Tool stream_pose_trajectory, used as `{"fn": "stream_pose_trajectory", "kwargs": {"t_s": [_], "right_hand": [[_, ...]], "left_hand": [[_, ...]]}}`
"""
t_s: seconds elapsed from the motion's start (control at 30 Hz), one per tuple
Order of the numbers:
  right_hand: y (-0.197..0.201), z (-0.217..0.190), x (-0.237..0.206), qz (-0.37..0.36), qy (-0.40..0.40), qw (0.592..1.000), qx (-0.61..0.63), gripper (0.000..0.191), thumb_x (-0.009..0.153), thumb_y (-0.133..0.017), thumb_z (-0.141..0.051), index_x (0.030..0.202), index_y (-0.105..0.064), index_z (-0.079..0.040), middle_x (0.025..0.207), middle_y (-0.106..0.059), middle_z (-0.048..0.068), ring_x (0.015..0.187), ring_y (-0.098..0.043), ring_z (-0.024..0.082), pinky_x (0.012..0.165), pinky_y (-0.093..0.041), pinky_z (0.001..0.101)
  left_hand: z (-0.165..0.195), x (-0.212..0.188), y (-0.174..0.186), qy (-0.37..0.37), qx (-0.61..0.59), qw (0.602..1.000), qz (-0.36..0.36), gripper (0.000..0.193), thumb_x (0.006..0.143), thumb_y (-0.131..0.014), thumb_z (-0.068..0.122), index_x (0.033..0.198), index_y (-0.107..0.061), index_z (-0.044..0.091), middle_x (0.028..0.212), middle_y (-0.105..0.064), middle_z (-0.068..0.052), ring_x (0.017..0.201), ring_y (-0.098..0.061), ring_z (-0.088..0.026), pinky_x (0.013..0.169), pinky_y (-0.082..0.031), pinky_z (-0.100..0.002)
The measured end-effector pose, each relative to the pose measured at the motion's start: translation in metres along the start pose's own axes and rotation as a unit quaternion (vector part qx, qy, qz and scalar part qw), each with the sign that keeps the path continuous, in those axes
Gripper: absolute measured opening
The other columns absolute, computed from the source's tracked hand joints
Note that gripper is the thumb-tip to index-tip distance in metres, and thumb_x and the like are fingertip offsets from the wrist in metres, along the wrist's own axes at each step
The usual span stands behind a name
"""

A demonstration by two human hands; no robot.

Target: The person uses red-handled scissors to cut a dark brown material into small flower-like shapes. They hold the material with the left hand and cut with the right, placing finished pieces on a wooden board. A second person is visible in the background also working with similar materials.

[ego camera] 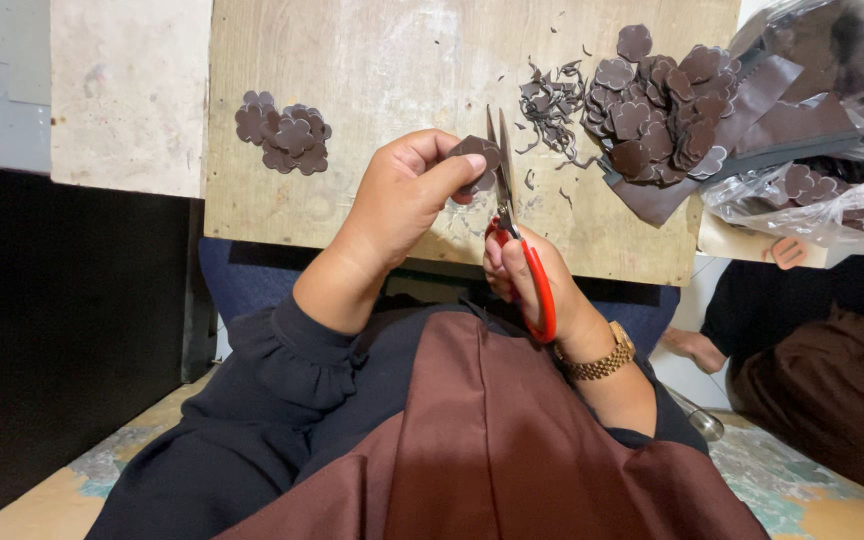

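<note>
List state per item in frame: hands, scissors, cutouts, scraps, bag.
left hand: pinching brown cutout piece
right hand: gripping red-handled scissors, blades at the piece
small flower pile: lying loose on wooden board
large flower pile: heaped, overlapping
trimmings: scattered
plastic bag: holds brown material; opening not visible

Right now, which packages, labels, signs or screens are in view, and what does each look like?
Clear plastic bag: upper right, at the wooden board's edge; crumpled, see-through, holding dark brown flower-shaped cutouts and dark brown sheet material.
No labels, signs or screens show.
</note>
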State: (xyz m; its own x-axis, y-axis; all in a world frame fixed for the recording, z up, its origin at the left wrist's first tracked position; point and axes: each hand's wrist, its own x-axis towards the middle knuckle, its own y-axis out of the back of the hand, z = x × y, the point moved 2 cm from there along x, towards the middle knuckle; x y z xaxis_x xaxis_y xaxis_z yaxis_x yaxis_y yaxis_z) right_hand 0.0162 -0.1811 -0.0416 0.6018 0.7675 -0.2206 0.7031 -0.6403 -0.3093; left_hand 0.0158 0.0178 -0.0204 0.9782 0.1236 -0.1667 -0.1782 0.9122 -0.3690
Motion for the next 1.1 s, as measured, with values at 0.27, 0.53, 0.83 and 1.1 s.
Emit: {"fn": "stream_pose_trajectory", "kwargs": {"t_s": [0.27,0.53,0.83,1.1], "right_hand": [[-0.001,0.002,0.0,-0.001,0.004,1.0,-0.015,0.05,0.105,-0.047,-0.059,0.093,-0.048,-0.01,0.077,-0.041,-0.004,0.063,-0.035,0.007,0.055,-0.034,0.0223],[0.0,0.007,0.0,0.009,-0.016,1.0,-0.002,0.049,0.104,-0.049,-0.058,0.094,-0.049,-0.01,0.077,-0.041,-0.004,0.061,-0.034,0.006,0.053,-0.032,0.0219],[0.002,0.014,0.001,0.04,-0.049,0.998,0.0,0.046,0.102,-0.054,-0.053,0.099,-0.053,-0.008,0.076,-0.045,-0.003,0.059,-0.038,0.006,0.051,-0.034,0.0213],[0.004,0.007,0.002,0.007,0.004,0.999,-0.043,0.049,0.104,-0.051,-0.057,0.1,-0.051,-0.008,0.08,-0.045,-0.003,0.066,-0.041,0.008,0.059,-0.038,0.0222]], "left_hand": [[0.003,-0.001,0.0,0.024,0.044,0.999,0.021,0.018,0.098,-0.068,0.022,0.099,-0.074,0.005,0.087,-0.076,-0.002,0.078,-0.068,-0.007,0.065,-0.048,-0.021],[0.001,-0.001,0.001,0.03,0.054,0.998,0.025,0.019,0.097,-0.067,0.023,0.097,-0.074,0.006,0.088,-0.077,-0.001,0.079,-0.071,-0.008,0.064,-0.048,-0.021],[0.0,-0.001,0.0,0.036,0.009,0.999,0.023,0.016,0.1,-0.066,0.021,0.097,-0.067,0.005,0.087,-0.074,-0.003,0.077,-0.069,-0.008,0.065,-0.051,-0.022],[0.0,0.0,0.0,0.034,0.001,0.999,0.01,0.015,0.099,-0.067,0.015,0.1,-0.068,0.0,0.087,-0.073,-0.005,0.076,-0.069,-0.009,0.069,-0.058,-0.024]]}}
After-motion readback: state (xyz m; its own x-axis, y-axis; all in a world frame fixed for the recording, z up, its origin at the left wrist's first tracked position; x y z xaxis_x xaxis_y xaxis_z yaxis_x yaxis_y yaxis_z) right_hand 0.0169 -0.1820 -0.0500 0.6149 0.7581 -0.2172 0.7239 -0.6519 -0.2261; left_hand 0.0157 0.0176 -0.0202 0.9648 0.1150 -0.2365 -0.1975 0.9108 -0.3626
